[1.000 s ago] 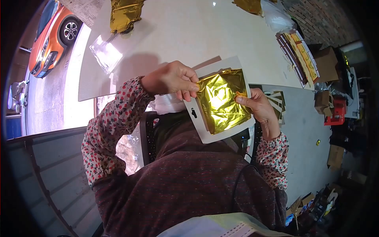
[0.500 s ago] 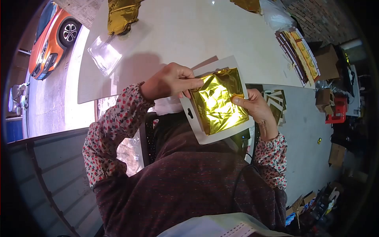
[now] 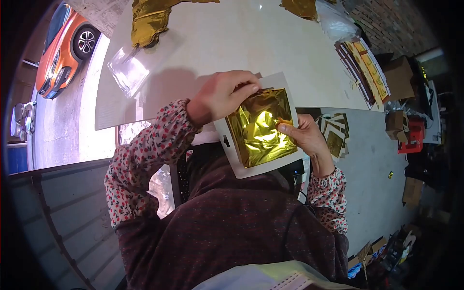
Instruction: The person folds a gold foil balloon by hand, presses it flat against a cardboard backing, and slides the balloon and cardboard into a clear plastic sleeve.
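Observation:
A folded square of shiny gold foil (image 3: 266,137) lies on a white card (image 3: 231,157) with a hang hole at its left edge. Both are held up over my lap, at the near edge of the table. My left hand (image 3: 224,94) bends over the foil's top left edge, its thumb and fingers closed there. From the right, my right hand (image 3: 307,137) pinches the foil and card, with the thumb on top of the foil; its other fingers are partly hidden behind.
Gold foil pieces (image 3: 151,21) and a clear plastic bag (image 3: 128,70) lie on the white table (image 3: 232,36). Printed cards (image 3: 365,70) are stacked at its right end. More cards (image 3: 334,135) sit below the edge, near a red crate (image 3: 412,137). An orange car (image 3: 65,50) stands outside.
My left hand has moved right and up along the foil's top edge. The foil and card have shifted slightly left, and my right hand has moved a little with them.

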The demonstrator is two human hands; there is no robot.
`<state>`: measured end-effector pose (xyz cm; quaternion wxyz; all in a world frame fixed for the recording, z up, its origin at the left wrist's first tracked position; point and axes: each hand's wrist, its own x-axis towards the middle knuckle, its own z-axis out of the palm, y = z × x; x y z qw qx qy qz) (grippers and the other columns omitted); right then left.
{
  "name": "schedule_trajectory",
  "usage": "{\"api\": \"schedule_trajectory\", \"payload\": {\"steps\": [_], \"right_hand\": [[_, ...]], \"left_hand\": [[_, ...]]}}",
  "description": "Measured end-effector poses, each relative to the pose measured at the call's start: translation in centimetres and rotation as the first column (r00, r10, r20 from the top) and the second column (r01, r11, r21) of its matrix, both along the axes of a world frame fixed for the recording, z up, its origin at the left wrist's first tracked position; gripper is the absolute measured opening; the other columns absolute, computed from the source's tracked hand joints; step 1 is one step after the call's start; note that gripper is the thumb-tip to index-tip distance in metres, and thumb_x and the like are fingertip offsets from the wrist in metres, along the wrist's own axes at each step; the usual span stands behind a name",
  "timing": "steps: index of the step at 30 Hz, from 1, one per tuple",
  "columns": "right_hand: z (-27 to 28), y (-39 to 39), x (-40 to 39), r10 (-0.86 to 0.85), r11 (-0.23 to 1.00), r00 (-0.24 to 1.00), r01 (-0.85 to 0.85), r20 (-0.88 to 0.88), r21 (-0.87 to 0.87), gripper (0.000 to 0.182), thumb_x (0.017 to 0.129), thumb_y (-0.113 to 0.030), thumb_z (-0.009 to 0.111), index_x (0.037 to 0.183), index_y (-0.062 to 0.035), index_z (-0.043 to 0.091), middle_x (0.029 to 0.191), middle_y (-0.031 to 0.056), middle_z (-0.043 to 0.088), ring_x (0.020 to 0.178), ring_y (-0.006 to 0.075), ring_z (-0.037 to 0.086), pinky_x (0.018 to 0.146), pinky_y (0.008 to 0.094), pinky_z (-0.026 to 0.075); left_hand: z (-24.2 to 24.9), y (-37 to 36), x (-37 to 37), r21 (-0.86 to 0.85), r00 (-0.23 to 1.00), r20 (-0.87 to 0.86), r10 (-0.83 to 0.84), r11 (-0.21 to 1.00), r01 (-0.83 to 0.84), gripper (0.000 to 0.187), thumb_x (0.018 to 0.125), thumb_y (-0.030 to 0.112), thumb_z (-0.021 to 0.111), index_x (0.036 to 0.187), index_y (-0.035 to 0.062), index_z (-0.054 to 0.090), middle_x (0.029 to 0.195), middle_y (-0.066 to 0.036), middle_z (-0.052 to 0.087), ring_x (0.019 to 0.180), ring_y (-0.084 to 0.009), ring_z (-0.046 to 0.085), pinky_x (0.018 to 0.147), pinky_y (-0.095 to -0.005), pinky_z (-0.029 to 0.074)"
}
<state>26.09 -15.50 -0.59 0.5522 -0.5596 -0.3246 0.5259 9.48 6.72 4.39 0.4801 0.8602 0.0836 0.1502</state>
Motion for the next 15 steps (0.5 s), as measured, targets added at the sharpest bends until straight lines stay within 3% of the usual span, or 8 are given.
{"api": "schedule_trajectory", "payload": {"steps": [2,5,8,15], "right_hand": [[0.7,0.0,-0.2,0.008,1.000,1.000,-0.008,0.028,0.008,0.019,0.093,-0.015,0.073,0.107,-0.0010,0.074,0.091,-0.0015,0.071,0.079,0.0046,0.061,0.070,0.0231,0.050],[1.0,-0.1,-0.4,0.019,1.000,0.996,-0.021,0.083,0.017,0.019,0.092,-0.016,0.074,0.104,-0.0005,0.074,0.088,-0.0028,0.071,0.078,0.0034,0.059,0.069,0.0225,0.049],[1.0,-0.2,-0.4,0.039,0.999,0.994,-0.042,0.098,0.026,0.019,0.092,-0.016,0.075,0.102,0.0003,0.074,0.088,-0.0026,0.071,0.077,0.0029,0.058,0.070,0.0222,0.049],[0.1,-0.4,0.1,0.097,0.992,0.992,-0.102,0.076,0.069,0.020,0.092,-0.015,0.074,0.108,-0.0016,0.074,0.091,-0.0015,0.073,0.082,0.0020,0.059,0.074,0.0227,0.050]], "left_hand": [[0.8,0.1,0.9,-0.219,0.993,-0.107,-0.057,0.975,0.032,0.020,0.100,0.014,0.061,0.108,-0.0028,0.069,0.089,-0.004,0.070,0.085,-0.0088,0.063,0.078,-0.0242,0.051],[0.8,0.6,1.3,-0.386,0.978,-0.128,-0.163,0.917,0.102,0.025,0.099,0.020,0.063,0.107,-0.0017,0.072,0.085,-0.006,0.072,0.071,-0.0106,0.061,0.067,-0.0254,0.050],[3.0,1.2,1.2,-0.433,0.934,-0.266,-0.238,0.895,0.105,0.025,0.099,0.019,0.063,0.110,-0.0032,0.071,0.092,-0.004,0.072,0.079,-0.0068,0.061,0.071,-0.0220,0.050],[3.9,1.2,1.0,-0.424,0.914,-0.269,-0.302,0.890,0.169,0.023,0.096,0.017,0.067,0.106,-0.0037,0.072,0.086,-0.004,0.072,0.074,-0.0062,0.062,0.068,-0.0212,0.050]]}}
